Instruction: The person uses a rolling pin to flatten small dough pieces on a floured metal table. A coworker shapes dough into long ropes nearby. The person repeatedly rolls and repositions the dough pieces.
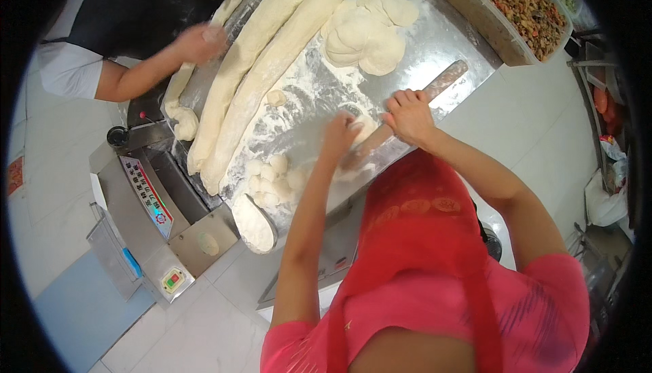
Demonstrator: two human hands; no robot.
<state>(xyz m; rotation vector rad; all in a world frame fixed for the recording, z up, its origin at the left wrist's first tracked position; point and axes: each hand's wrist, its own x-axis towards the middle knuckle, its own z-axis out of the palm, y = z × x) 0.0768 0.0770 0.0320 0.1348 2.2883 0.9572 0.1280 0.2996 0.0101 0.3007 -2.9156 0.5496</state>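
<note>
My right hand [410, 118] is closed around a wooden rolling pin [447, 78], which lies slantwise near the front edge of the floured metal table [316, 85]. My left hand [338, 133] pinches the edge of a small flattened dough round [364, 127]. Part of that round is hidden by the hand, and the pin's lower end is blurred. Beyond my left hand sits a single dough piece [276, 98]. Several dough balls [267, 182] cluster to the left of my forearm. A stack of flat dough rounds [367, 37] lies farther back.
Two long dough rolls [265, 67] cross the table's left side. Past them a co-worker's hand [201, 43] handles a dough rope [178, 88]. A flour-filled scoop [254, 225] rests at the corner, beside a steel machine [147, 205]. A tub of chopped filling [514, 4] stands back right.
</note>
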